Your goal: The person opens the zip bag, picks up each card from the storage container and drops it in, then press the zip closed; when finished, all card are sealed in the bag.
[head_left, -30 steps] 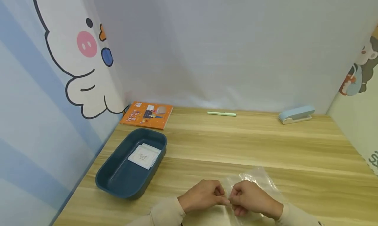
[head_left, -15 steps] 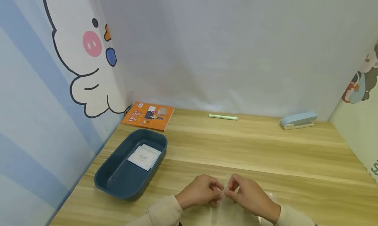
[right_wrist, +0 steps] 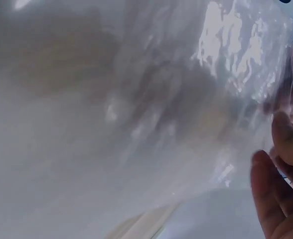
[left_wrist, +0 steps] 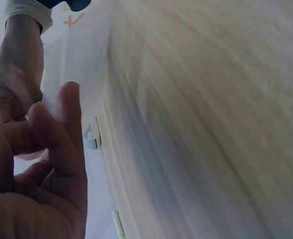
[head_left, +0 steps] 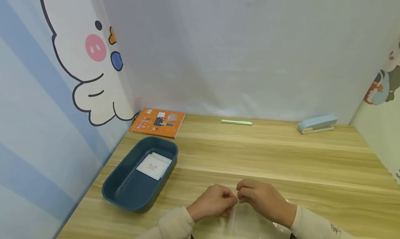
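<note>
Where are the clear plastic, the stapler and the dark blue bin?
Clear plastic (right_wrist: 146, 109), right wrist view: its wrinkled middle.
Stapler (head_left: 318, 121), head view: its light blue top.
Dark blue bin (head_left: 134, 190), head view: its bare inside floor.

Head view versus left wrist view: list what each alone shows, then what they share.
Head only: dark-blue rectangular tub, flat white squares inside it, orange illustrated book. Left wrist only: orange cross-shaped mark. Both: slim pale-green pen, light-blue-and-white stapler, transparent plastic film, wood-grain table, left hand, right hand.
</note>
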{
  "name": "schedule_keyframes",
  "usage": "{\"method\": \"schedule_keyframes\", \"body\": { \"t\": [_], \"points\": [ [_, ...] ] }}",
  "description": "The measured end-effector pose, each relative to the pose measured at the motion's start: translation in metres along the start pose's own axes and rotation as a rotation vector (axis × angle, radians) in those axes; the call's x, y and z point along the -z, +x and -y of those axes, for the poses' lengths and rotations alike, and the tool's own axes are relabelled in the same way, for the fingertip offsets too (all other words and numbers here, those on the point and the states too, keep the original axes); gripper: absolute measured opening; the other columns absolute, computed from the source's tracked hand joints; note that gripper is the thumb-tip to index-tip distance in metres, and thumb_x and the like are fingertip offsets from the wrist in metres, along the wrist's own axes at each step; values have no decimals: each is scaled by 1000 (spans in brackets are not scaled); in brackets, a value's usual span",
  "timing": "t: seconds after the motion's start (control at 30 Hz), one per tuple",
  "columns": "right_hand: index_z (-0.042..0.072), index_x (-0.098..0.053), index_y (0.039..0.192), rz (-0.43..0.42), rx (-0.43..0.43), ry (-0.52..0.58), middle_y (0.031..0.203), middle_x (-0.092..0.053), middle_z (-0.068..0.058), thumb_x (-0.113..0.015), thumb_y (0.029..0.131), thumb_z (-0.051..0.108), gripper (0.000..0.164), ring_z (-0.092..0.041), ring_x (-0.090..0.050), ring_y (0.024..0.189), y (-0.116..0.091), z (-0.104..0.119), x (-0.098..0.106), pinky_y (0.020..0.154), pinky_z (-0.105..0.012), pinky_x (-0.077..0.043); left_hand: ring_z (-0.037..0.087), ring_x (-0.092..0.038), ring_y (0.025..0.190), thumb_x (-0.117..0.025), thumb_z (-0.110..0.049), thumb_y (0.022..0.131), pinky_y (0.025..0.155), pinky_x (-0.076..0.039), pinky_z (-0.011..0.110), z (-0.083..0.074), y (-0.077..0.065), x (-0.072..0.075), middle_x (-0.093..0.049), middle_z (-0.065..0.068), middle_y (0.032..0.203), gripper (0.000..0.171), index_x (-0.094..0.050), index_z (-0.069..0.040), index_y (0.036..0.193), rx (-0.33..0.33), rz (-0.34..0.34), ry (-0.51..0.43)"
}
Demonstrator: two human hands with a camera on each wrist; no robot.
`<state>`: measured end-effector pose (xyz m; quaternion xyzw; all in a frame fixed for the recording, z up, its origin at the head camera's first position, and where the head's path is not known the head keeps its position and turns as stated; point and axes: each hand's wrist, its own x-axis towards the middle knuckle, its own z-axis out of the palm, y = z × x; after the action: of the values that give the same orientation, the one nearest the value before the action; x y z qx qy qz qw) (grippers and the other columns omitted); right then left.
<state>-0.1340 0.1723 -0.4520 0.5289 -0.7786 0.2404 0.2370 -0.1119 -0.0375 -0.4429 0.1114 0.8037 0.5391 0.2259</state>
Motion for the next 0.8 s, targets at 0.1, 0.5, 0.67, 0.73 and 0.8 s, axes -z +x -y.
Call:
{"method": "schedule_keyframes", "body": {
  "t": [0.1, 0.5, 0.67, 0.73, 0.8],
  "points": [
    [15, -67, 84, -25, 32, 12, 98, -66, 4, -73, 88, 17, 8, -9, -64, 84, 2, -1, -1, 73, -14, -50, 7, -53, 49, -61, -18, 95, 47, -42, 21, -1, 1, 0, -61, -4, 60, 23, -71, -11, 75, -38, -10, 70],
    [15, -56, 91, 77, 14, 34, 82, -52, 11, -37, 109, 27, 28, 1, -44, 70, 4, 1, 10, 62, -11, -41, 12, -64, 53, -57, -12, 91, 46, -40, 23, 3, 0, 9, -63, -5, 65, 16, -66, -14, 78, -44, -102, 166],
    [15, -64, 101, 159, 43, -14, 91, -56, 9, -62, 100, 27, 12, -3, -50, 76, 8, -2, 22, 66, -17, -45, 12, -65, 55, -57, -12, 93, 46, -42, 24, 4, -1, 13, -65, -9, 69, 12, -65, -12, 85, -55, -145, 198],
    [16, -66, 101, 176, 62, -50, 95, -57, 8, -75, 90, 25, 16, -3, -52, 78, 12, -2, 26, 67, -17, -46, 11, -66, 58, -60, -12, 94, 48, -44, 24, 1, -2, 13, -67, -7, 75, 5, -63, -11, 91, -76, -135, 173],
    [17, -64, 95, 187, 74, -69, 96, -57, 8, -79, 84, 20, 19, -2, -50, 76, 17, -2, 28, 65, -14, -44, 8, -64, 58, -64, -11, 95, 49, -43, 23, -2, -3, 11, -69, -3, 81, 5, -59, -11, 92, -114, -123, 173]
  ]
}}
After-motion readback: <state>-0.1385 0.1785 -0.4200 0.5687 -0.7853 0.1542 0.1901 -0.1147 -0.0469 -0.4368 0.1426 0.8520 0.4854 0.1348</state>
